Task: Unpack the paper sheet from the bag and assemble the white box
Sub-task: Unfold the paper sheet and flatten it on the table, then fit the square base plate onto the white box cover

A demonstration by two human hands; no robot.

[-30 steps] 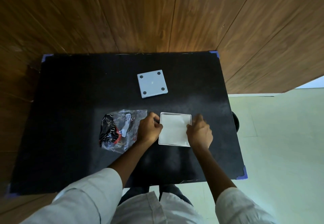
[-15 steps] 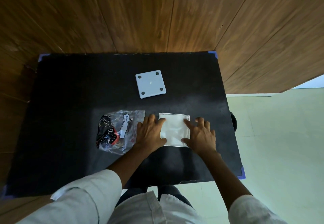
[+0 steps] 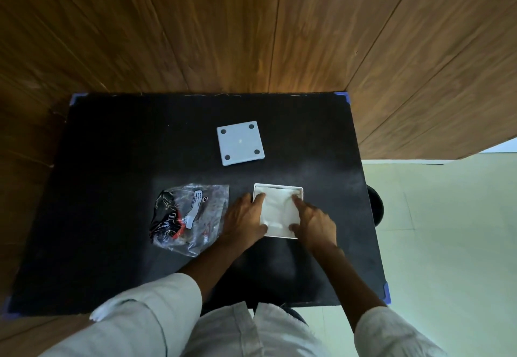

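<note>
At the bottom of the frame are the person's pale sleeves, with both forearms reaching up toward the middle of the black tabletop (image 3: 112, 189). The left hand (image 3: 246, 221) and right hand (image 3: 314, 224) lie flat on either side of the shallow white box (image 3: 279, 235), each grip spread and pinching nothing. The fingertips (image 3: 260, 196) press on the paper sheet (image 3: 277, 211), which sits inside the box and looks creased under the pressure.

Just left of the left hand, at centre left of the frame, lies the clear plastic bag (image 3: 193, 214); something dark with red still shows inside it, so only the paper appears to be out.

Further up, above the box and well apart from it, the white lid (image 3: 240, 142) rests flat, a dark dot near each corner.

The step in hand seems to be seating the sheet into the box. The next move would call for smoothing the paper down within the rim, then freeing a hand to fetch the lid and line it up square over the box before closing it.
</note>
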